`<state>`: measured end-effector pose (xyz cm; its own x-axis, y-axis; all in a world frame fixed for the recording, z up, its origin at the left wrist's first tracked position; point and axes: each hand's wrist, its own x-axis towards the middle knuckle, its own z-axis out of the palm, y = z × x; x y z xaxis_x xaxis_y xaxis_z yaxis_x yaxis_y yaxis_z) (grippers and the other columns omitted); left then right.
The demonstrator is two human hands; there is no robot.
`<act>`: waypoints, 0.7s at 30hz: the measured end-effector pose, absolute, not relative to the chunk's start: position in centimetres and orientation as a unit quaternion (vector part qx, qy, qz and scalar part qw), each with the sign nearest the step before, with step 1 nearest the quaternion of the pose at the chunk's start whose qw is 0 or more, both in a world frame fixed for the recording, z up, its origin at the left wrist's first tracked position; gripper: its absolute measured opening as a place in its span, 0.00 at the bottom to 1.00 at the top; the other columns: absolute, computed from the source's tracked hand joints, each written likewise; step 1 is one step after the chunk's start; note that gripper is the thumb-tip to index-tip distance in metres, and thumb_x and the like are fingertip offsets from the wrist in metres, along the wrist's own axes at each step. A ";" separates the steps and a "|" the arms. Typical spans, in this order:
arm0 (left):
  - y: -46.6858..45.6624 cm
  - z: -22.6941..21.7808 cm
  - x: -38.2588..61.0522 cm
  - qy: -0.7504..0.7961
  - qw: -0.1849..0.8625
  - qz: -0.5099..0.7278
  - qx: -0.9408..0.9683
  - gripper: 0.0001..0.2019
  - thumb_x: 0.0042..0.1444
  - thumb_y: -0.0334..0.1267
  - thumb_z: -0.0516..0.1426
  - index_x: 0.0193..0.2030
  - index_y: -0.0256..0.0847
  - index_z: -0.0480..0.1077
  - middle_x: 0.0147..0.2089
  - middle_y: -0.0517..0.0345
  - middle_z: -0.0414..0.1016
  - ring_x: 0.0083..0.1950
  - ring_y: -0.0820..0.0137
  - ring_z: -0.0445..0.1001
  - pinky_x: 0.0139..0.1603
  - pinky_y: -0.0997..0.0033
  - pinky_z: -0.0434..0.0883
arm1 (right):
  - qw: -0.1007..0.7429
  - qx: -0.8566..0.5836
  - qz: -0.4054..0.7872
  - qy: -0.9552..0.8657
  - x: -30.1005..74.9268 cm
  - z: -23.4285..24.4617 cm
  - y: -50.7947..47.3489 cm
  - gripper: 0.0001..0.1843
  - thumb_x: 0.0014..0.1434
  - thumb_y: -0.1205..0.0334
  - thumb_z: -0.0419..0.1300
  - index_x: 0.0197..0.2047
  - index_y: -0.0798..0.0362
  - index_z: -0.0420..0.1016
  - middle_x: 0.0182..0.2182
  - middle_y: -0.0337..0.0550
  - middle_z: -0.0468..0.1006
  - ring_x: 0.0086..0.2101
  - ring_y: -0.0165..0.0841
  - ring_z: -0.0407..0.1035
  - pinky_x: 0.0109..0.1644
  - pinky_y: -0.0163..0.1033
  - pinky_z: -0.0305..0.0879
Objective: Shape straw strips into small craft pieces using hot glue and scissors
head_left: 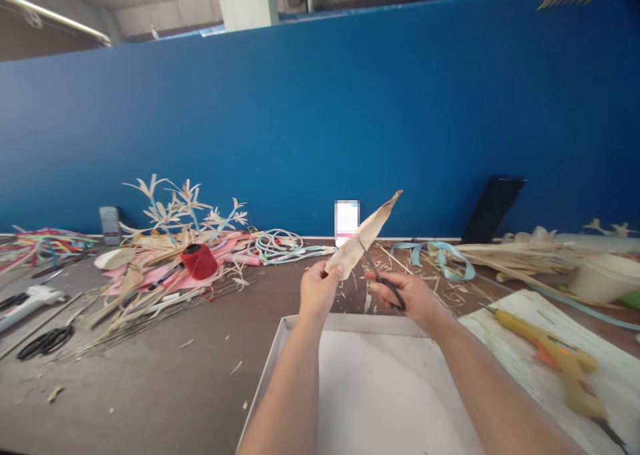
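My left hand (320, 288) pinches the wide lower end of a pale dried husk leaf (371, 231), whose narrow brownish tip points up and to the right. In my right hand (407, 295) is a pair of dark-handled scissors (383, 278), its blades against the leaf's lower right edge. How far the blades are apart cannot be made out. Both forearms reach over a shallow white box lid (380, 388). Small pale scraps (357, 288) lie on the table around my hands.
Husk flowers (185, 205), a red thread spool (199, 261) and black-handled scissors (47, 340) are at left. A coiled light-blue cord (280, 245) lies at the back. At right, a yellow glue gun (545, 345) rests on paper, near a white bowl (600, 278).
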<state>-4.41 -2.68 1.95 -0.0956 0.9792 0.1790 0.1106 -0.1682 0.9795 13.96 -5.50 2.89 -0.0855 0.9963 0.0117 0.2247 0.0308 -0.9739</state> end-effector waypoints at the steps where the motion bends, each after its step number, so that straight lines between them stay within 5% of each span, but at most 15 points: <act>1: -2.7 2.0 -4.4 0.508 0.406 0.530 0.544 0.14 0.47 0.46 0.56 0.33 0.37 0.73 0.20 0.65 0.62 0.22 0.77 0.57 0.23 0.78 0.55 | 0.425 -0.525 0.455 -0.580 14.0 2.8 -5.5 0.28 0.47 0.47 0.63 0.47 0.55 0.75 0.19 0.36 0.66 0.23 0.28 0.60 0.27 0.34 0.57; 21: -2.7 2.2 -4.7 0.505 0.419 0.533 0.535 0.13 0.47 0.45 0.57 0.32 0.37 0.72 0.20 0.65 0.62 0.19 0.78 0.58 0.20 0.78 0.56 | 0.400 -0.542 0.483 -0.559 13.7 3.6 -5.9 0.29 0.45 0.48 0.64 0.48 0.55 0.74 0.18 0.33 0.64 0.21 0.26 0.57 0.25 0.32 0.54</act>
